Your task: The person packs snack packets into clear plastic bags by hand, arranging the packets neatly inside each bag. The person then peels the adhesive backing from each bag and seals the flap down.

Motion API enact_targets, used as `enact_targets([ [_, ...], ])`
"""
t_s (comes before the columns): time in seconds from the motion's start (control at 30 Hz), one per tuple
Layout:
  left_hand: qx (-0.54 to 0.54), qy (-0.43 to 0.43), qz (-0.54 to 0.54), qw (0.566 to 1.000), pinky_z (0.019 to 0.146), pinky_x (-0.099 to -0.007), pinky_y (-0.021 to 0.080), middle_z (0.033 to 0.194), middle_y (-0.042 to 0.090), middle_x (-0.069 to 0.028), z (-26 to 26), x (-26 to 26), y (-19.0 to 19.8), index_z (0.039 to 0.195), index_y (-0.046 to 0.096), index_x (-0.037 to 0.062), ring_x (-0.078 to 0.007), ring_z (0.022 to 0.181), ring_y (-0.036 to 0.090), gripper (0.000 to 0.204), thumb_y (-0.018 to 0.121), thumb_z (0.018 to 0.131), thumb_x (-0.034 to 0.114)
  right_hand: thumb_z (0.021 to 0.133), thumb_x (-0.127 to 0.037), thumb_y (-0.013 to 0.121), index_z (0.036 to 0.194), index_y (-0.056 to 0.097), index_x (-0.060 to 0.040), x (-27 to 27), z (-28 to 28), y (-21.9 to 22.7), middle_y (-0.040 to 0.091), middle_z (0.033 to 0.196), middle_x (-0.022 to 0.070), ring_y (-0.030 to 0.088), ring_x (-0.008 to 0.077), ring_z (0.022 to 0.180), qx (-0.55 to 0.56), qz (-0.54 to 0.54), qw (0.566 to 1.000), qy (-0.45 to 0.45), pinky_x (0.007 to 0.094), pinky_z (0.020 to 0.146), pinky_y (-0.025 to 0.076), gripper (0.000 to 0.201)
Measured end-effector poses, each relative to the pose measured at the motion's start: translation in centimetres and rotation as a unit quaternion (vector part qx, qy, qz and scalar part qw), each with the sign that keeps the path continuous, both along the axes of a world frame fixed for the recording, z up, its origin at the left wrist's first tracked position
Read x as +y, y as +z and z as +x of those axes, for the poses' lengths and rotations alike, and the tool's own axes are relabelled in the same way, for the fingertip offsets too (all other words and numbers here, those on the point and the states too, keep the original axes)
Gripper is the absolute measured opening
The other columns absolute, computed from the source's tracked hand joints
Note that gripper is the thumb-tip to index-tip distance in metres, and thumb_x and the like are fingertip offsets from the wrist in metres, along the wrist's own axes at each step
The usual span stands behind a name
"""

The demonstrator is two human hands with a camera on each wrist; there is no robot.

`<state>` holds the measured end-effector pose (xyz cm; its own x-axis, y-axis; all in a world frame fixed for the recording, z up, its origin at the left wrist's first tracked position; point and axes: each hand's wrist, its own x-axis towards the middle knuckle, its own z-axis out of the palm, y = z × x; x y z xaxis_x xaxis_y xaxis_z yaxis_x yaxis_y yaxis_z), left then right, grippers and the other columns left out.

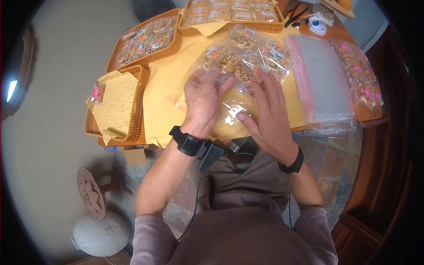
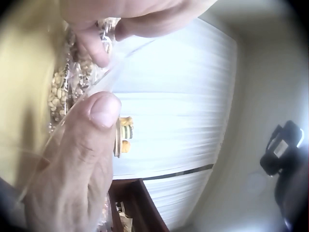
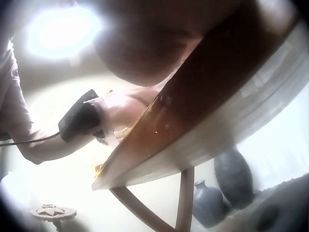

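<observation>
A large clear plastic bag (image 1: 232, 115) lies on the table's near side, with several small packs of nuts or crunchy pieces (image 1: 238, 66) at its far end, some labelled. My left hand (image 1: 202, 99) is at the bag's left side, its fingers over the near packs. In the left wrist view the left thumb (image 2: 91, 140) stands apart from the fingers beside the clear film, with packs (image 2: 65, 92) behind. My right hand (image 1: 274, 121) rests its extended fingers on the right of the bag, thumb spread. The right wrist view shows mostly the table edge (image 3: 159, 130).
Wicker baskets of packs (image 1: 148, 39) line the far and left sides; one basket (image 1: 140, 106) holds yellow paper and a single pack. Flat pink-edged plastic bags (image 1: 320, 79) and more filled packs (image 1: 360, 75) lie to the right. Black tools (image 1: 297, 15) sit at the far right.
</observation>
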<state>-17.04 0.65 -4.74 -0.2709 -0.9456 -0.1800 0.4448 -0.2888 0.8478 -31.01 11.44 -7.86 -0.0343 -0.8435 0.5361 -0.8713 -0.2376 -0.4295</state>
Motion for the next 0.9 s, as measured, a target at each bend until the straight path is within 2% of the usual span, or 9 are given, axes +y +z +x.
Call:
enact_targets([
  [0.07, -0.021, 0.001, -0.027, 0.999, 0.097, -0.0365, 0.06, 0.1, 0.057, -0.01, 0.0, -0.2, 0.1, 0.109, 0.053, -0.0067, -0.0266, 0.104, 0.067, 0.022, 0.06, 0.105, 0.014, 0.091, -0.036, 0.074, 0.142, 0.047, 0.0073, 0.0, -0.1, -0.3, 0.036, 0.155, 0.0292, 0.03, 0.0513, 0.145, -0.046, -0.011, 0.999, -0.003, 0.0591, 0.117, 0.03, 0.072],
  [0.27, 0.003, -0.071, 0.048, 0.996, 0.093, -0.0363, 0.061, 0.108, 0.058, -0.012, 0.6, 1.2, 1.4, 0.118, 0.05, -0.0085, -0.0284, 0.11, 0.068, 0.029, 0.06, 0.105, 0.015, 0.093, -0.035, 0.072, 0.146, 0.043, 0.0074, 0.1, -0.5, -0.7, 0.036, 0.155, 0.0292, 0.028, 0.0502, 0.147, -0.075, -0.036, 0.996, -0.031, 0.0599, 0.119, 0.027, 0.073],
  [0.33, -0.047, -0.009, -0.028, 0.998, 0.1, -0.0367, 0.058, 0.113, 0.06, -0.0117, 0.3, 1.8, 1.1, 0.124, 0.048, -0.0066, -0.0247, 0.114, 0.066, 0.029, 0.058, 0.105, 0.012, 0.093, -0.035, 0.071, 0.145, 0.043, 0.0073, 0.2, -0.5, -0.6, 0.036, 0.155, 0.0294, 0.028, 0.0501, 0.147, -0.071, -0.028, 0.996, -0.038, 0.0601, 0.119, 0.027, 0.073],
  [0.37, -0.048, -0.008, -0.026, 0.998, 0.1, -0.0367, 0.058, 0.113, 0.06, -0.0117, 0.1, 1.7, 0.7, 0.124, 0.048, -0.0066, -0.0247, 0.114, 0.066, 0.029, 0.058, 0.105, 0.012, 0.094, -0.035, 0.071, 0.145, 0.043, 0.0072, 0.2, -0.4, -0.5, 0.037, 0.154, 0.0296, 0.029, 0.05, 0.147, -0.065, -0.021, 0.997, -0.042, 0.0602, 0.119, 0.026, 0.072],
  [0.43, -0.043, 0.072, -0.073, 0.994, 0.1, -0.0379, 0.058, 0.113, 0.06, -0.0113, -0.2, 0.7, -0.3, 0.124, 0.049, -0.0055, -0.025, 0.115, 0.066, 0.029, 0.06, 0.104, 0.014, 0.094, -0.035, 0.072, 0.145, 0.043, 0.0073, 0.2, -0.4, -0.5, 0.037, 0.154, 0.0297, 0.029, 0.0501, 0.147, -0.078, -0.016, 0.996, -0.037, 0.0599, 0.119, 0.027, 0.072],
  [0.57, -0.05, 0.046, -0.087, 0.994, 0.097, -0.0367, 0.058, 0.115, 0.061, -0.0125, -0.2, 0.1, -0.9, 0.127, 0.046, -0.0065, -0.0255, 0.114, 0.067, 0.035, 0.061, 0.104, 0.015, 0.094, -0.034, 0.071, 0.144, 0.043, 0.009, 0.0, -0.4, -0.6, 0.038, 0.152, 0.031, 0.03, 0.0507, 0.146, -0.09, -0.01, 0.995, -0.036, 0.0576, 0.119, 0.029, 0.071],
  [0.77, -0.155, 0.026, -0.088, 0.984, 0.075, -0.0311, 0.059, 0.121, 0.061, -0.0165, 0.7, 0.1, 0.0, 0.137, 0.036, -0.0103, -0.0264, 0.108, 0.071, 0.05, 0.062, 0.104, 0.017, 0.096, -0.035, 0.07, 0.142, 0.042, 0.012, -0.2, -0.3, -0.5, 0.037, 0.153, 0.0337, 0.03, 0.0514, 0.146, -0.078, -0.011, 0.996, -0.042, 0.0553, 0.119, 0.03, 0.071],
  [0.83, -0.177, 0.052, -0.071, 0.98, 0.064, -0.0275, 0.054, 0.115, 0.063, -0.016, 0.6, -0.5, -0.2, 0.135, 0.04, -0.0111, -0.0213, 0.095, 0.072, 0.053, 0.066, 0.103, 0.021, 0.096, -0.034, 0.07, 0.142, 0.042, 0.012, -0.2, -0.2, -0.5, 0.036, 0.153, 0.0336, 0.029, 0.0512, 0.147, -0.078, -0.007, 0.996, -0.041, 0.0553, 0.119, 0.03, 0.071],
  [0.9, -0.198, 0.039, -0.069, 0.977, 0.062, -0.0265, 0.053, 0.11, 0.064, -0.0154, 0.6, -0.9, -0.2, 0.132, 0.043, -0.0114, -0.0184, 0.088, 0.069, 0.054, 0.068, 0.101, 0.025, 0.096, -0.034, 0.07, 0.142, 0.042, 0.012, -0.2, -0.2, -0.5, 0.035, 0.154, 0.0336, 0.029, 0.0511, 0.147, -0.077, -0.004, 0.996, -0.042, 0.0554, 0.119, 0.03, 0.071],
])
